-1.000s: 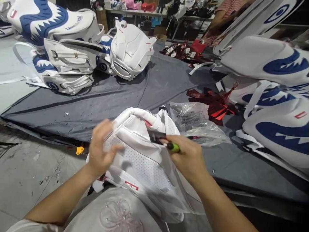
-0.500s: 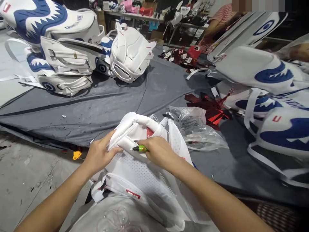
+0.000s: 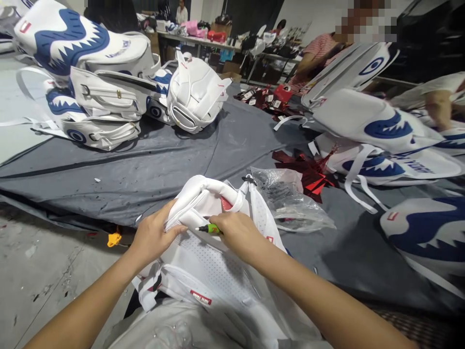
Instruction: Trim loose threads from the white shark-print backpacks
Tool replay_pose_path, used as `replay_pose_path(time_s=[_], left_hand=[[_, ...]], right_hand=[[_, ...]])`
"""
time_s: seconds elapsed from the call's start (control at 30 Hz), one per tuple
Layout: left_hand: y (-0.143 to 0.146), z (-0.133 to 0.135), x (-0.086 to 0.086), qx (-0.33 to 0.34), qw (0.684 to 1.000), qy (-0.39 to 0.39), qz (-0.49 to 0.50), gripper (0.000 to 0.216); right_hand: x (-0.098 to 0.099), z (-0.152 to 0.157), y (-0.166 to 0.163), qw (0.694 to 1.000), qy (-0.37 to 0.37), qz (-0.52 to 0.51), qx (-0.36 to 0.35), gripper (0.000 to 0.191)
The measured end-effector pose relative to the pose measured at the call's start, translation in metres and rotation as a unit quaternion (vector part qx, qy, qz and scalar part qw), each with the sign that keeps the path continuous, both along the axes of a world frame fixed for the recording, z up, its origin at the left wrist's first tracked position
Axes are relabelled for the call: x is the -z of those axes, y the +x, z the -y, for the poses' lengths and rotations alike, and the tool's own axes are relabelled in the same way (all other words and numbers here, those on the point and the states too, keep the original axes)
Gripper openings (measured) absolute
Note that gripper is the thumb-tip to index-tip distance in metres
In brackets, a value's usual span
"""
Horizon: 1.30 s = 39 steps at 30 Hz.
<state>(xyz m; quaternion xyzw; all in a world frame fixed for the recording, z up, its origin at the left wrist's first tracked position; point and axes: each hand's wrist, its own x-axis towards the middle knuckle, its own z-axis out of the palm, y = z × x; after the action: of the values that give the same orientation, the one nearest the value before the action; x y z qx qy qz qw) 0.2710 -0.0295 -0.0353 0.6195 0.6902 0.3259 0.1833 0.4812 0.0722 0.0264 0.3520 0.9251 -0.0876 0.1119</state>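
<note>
A white backpack [image 3: 214,271] with a perforated back panel lies against my lap at the near edge of the grey table [image 3: 152,165]. My left hand [image 3: 154,237] is closed, pinching the backpack's white top edge near its handle. My right hand [image 3: 236,232] is closed on a small green tool [image 3: 208,228] whose tip points left at that same edge, close to my left fingertips. A red label shows inside the opening above my hands.
A clear plastic bag [image 3: 290,198] and red foil tags [image 3: 312,169] lie just beyond the backpack. White and blue shark-print backpacks are piled at the far left [image 3: 90,63] and along the right [image 3: 381,126]. A person in a striped shirt [image 3: 319,48] works across the table. Concrete floor [image 3: 43,261] lies to the left.
My left hand went from open beside the bag to pinching its top edge. My right hand carried the green tool left and down onto that edge, then stayed there.
</note>
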Motion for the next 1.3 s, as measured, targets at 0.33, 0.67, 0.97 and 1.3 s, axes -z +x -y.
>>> replay_pose_path(time_s=[0.33, 0.67, 0.97, 1.3], left_hand=[[-0.004, -0.002, 0.001, 0.007, 0.999, -0.039, 0.002, 0.066], [0.001, -0.006, 0.000, -0.005, 0.999, -0.048, 0.000, 0.059], [-0.005, -0.004, 0.008, 0.008, 1.000, -0.019, 0.024, 0.059], [-0.012, -0.008, 0.000, -0.017, 0.997, -0.076, -0.021, 0.059]], right_hand=[[0.014, -0.023, -0.028, 0.938, -0.196, -0.284, 0.020, 0.020], [0.005, -0.018, -0.039, 0.958, -0.119, -0.252, 0.064, 0.024], [0.018, -0.014, -0.023, 0.973, -0.087, -0.214, 0.026, 0.034], [0.008, -0.015, 0.016, 0.994, 0.033, -0.071, -0.079, 0.014]])
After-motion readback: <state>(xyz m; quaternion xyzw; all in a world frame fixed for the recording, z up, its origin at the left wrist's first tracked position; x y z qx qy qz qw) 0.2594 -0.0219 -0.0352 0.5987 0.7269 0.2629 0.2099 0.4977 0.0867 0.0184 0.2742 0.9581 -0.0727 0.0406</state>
